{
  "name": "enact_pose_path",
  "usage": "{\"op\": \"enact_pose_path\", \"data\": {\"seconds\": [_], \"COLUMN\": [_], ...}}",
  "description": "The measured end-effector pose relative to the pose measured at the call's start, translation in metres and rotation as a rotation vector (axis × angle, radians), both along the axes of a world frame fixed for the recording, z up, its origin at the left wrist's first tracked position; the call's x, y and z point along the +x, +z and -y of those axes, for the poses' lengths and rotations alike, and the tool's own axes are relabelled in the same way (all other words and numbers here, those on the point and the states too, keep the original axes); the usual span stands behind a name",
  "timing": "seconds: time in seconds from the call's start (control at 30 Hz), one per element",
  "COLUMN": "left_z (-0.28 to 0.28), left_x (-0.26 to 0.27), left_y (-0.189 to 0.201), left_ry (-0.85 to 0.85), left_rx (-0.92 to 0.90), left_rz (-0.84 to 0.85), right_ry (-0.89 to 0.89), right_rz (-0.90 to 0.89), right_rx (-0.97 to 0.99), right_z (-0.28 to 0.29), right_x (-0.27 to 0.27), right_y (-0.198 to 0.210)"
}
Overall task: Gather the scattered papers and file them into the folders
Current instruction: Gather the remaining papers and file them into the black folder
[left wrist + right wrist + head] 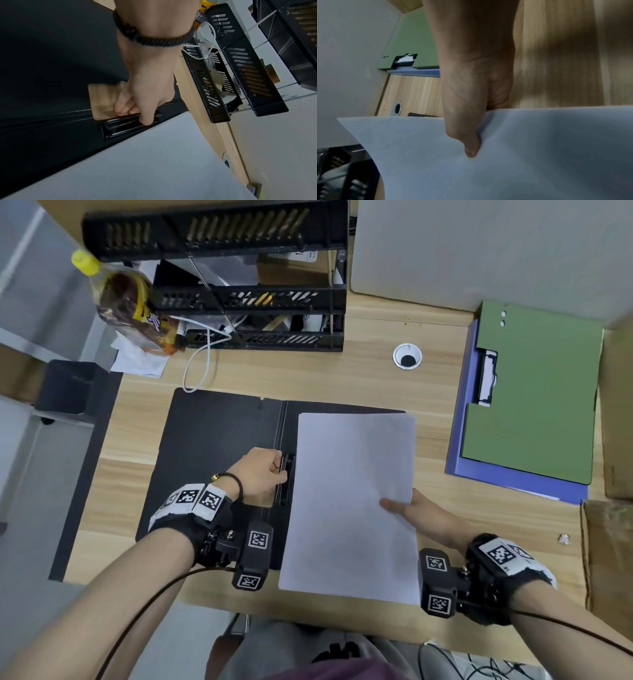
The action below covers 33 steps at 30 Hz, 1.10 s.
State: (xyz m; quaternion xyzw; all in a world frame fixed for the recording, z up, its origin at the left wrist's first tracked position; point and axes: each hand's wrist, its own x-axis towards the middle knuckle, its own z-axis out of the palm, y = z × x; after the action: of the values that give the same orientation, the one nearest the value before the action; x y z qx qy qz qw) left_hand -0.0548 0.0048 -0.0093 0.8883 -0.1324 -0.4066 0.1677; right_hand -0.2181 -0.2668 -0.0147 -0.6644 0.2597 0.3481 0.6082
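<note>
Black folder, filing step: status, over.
Left hand grips the clip at the black folder spine. Right hand pinches the paper stack, not yet clamped. Nothing blocking.

wooden desk (359,374) with open black folder (212,440), purple folder (479,470), black tray rack (260,337)

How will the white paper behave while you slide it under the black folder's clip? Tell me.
Probably floppy: the white paper curves where the right hand pinches one edge. Likely light, since thumb and fingers alone hold it. It may skew easily while the left hand grips the clip.
</note>
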Motion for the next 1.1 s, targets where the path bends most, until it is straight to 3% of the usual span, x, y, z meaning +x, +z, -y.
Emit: {"op": "enact_pose_path", "data": {"seconds": [0.37, 0.63, 1.1], "left_z": [-0.002, 0.002, -0.002], "left_x": [0.003, 0.004, 0.002], "left_y": [-0.001, -0.003, -0.003], "left_ry": [0.075, 0.077, 0.120], "left_rx": [-0.054, -0.036, -0.071], "left_rz": [-0.102, -0.094, -0.081], "right_ry": [0.011, 0.039, 0.034], "right_rz": [0.073, 0.083, 0.095], "right_rx": [-0.070, -0.168, -0.158], "right_z": [-0.018, -0.023, -0.030], "right_x": [0.013, 0.025, 0.035], "right_y": [0.008, 0.015, 0.021]}}
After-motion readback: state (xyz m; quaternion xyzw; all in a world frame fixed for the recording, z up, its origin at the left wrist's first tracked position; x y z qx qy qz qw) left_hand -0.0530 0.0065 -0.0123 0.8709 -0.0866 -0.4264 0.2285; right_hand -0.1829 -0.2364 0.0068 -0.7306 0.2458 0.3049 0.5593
